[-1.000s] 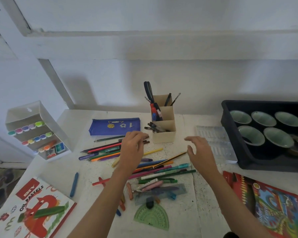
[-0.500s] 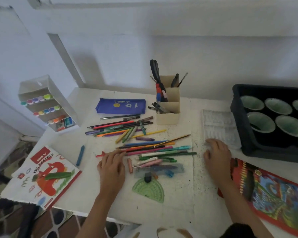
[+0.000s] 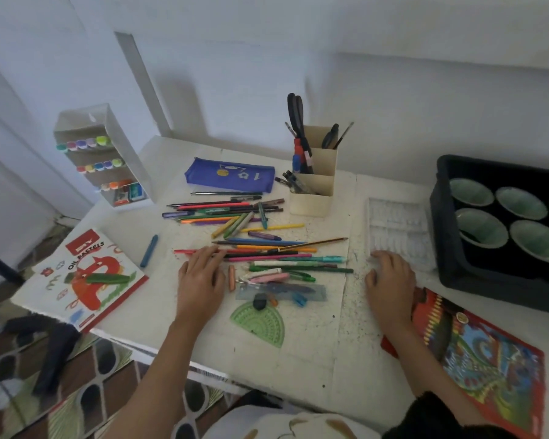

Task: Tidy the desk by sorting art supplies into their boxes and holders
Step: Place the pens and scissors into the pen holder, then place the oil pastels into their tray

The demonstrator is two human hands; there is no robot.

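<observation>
white desk [image 3: 314,343]: scattered pencils [image 3: 267,248] lie mostly left to right.

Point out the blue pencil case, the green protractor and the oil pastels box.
blue pencil case [image 3: 230,176]: head view, middle of its front face.
green protractor [image 3: 260,325]: head view, middle of the half-disc.
oil pastels box [image 3: 83,277]: head view, middle of its printed lid.

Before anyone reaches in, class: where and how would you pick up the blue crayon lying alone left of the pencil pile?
Pinch the blue crayon at mid-length, coming straight down from above, thumb and finger across its narrow width. It lies flat on the desk with bare surface along both long sides, nothing touching it. The left hand is nearer.
</observation>
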